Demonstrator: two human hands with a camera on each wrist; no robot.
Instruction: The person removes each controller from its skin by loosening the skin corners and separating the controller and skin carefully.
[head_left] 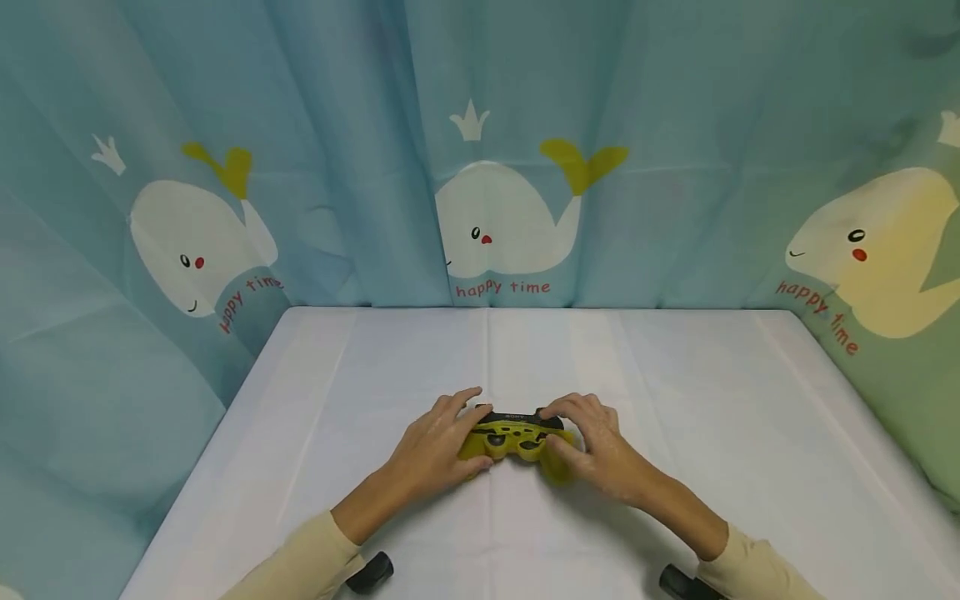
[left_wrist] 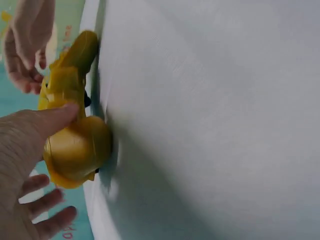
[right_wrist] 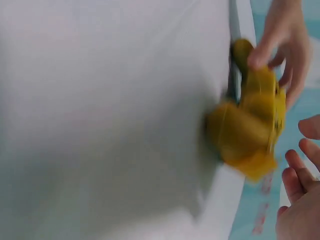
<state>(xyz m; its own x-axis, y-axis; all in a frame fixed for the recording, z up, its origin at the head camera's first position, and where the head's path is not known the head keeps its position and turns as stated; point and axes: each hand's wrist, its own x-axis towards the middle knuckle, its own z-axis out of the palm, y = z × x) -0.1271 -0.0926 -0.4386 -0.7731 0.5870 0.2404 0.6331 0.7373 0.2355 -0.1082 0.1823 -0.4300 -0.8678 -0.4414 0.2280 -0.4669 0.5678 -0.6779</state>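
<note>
A yellow game controller (head_left: 513, 433) with a black top edge sits at the middle of the white table, its two rounded grips toward me. My left hand (head_left: 435, 446) holds its left side, thumb on the near grip and index finger over the top edge. In the left wrist view that thumb lies across the yellow controller (left_wrist: 75, 145) while the other fingers spread past it. My right hand (head_left: 600, 446) is at the right end, fingers loosely bent. The right wrist view has those fingertips (right_wrist: 295, 160) a little apart from the yellow shell.
The white table (head_left: 390, 350) runs back to a blue curtain (head_left: 345, 167) printed with whales, which also hangs along both sides. Black cylindrical devices (head_left: 371, 573) sit under both wrists, near the beige sleeves (head_left: 300, 562).
</note>
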